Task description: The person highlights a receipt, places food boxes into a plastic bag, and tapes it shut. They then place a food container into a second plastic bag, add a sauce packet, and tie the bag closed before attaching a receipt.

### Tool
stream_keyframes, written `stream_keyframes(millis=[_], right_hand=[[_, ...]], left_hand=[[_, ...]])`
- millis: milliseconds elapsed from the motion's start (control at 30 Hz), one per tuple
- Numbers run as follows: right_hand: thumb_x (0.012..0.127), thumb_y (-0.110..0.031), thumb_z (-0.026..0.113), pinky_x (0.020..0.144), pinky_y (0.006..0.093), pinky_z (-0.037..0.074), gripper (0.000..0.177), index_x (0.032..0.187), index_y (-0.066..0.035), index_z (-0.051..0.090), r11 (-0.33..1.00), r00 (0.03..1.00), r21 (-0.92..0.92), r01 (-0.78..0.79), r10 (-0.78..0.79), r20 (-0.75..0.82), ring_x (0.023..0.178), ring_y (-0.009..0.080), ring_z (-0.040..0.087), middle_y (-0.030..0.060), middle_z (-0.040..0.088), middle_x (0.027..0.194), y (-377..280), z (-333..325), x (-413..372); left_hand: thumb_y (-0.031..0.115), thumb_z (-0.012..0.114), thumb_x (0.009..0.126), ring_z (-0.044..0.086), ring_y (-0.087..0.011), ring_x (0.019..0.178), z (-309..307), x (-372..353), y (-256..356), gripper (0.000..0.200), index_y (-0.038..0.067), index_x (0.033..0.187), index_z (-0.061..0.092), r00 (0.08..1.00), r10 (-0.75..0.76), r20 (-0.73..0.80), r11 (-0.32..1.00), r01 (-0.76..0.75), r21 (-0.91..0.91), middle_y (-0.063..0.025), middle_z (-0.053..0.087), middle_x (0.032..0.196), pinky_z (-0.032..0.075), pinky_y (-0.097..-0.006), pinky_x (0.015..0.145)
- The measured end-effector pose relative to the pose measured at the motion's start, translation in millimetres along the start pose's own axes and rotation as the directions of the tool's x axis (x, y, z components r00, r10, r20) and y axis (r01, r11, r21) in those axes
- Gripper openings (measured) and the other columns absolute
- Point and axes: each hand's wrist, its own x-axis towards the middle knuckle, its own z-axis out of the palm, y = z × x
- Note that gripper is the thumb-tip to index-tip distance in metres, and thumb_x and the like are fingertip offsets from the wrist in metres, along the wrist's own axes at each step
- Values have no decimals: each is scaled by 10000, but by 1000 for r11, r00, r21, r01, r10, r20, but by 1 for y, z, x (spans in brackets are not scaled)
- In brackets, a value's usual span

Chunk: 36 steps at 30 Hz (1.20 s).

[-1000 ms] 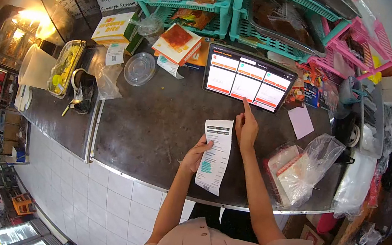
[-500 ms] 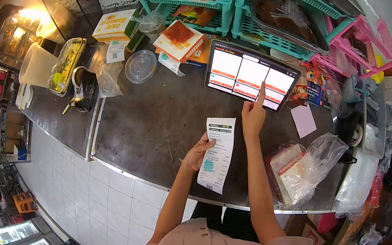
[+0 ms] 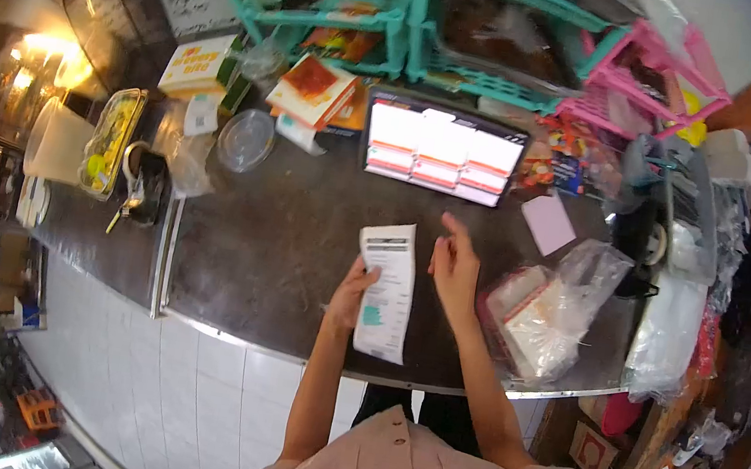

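Note:
A long printed receipt [image 3: 392, 285] with a green highlighted patch is held upright over the counter. My left hand [image 3: 349, 293] is closed on its left edge, thumb on the front. To the right of the paper, my right hand [image 3: 455, 279] hovers with the index finger stretched out and the other fingers loosely bent, holding nothing. Beyond that fingertip, and apart from it, a tablet [image 3: 442, 153] leans at the back of the counter, its lit screen showing white panels with red bars.
On the right lie a clear plastic bag [image 3: 566, 309] with boxes inside and a pink paper [image 3: 548, 224]. Teal shelves [image 3: 415, 19] stand behind the tablet. Toward the left are a clear lid [image 3: 246, 140], a food tray [image 3: 112, 145] and a white container [image 3: 57, 142].
My right hand has come off the tablet screen and drawn back toward me. My left hand still holds the receipt. The whole view has shifted and is slightly blurred.

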Motion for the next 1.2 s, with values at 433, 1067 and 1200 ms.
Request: stream_keyframes(millis=[433, 1067, 1200], right_hand=[[876, -182, 493, 495, 194, 329, 210, 937, -3, 583, 983, 744, -69, -172, 83, -663, 576, 42, 416, -6, 481, 640, 34, -390, -39], [832, -337, 587, 550, 214, 325, 362, 615, -48, 560, 916, 930, 261, -304, 345, -128, 594, 55, 422, -24, 493, 618, -3, -464, -86], [844, -379, 533, 549, 266, 404, 433, 622, -15, 608, 908, 900, 15, -418, 412, 145, 564, 116, 529, 43, 601, 610, 77, -450, -169]], left_hand=[[31, 493, 848, 525, -163, 1012, 226, -92, -36, 318, -12, 1162, 469, 980, 69, 185, 921, -134, 366, -106, 559, 1095, 411, -309, 890], [125, 490, 883, 561, -158, 910, 303, 2, -370, 367, 72, 1232, 389, 987, -55, 150, 964, 14, 264, -78, 556, 1068, 473, -298, 770], [143, 500, 882, 562, -150, 885, 311, -6, -383, 338, 60, 1200, 420, 966, -163, 201, 951, 99, 293, -79, 561, 1060, 467, -293, 770]])
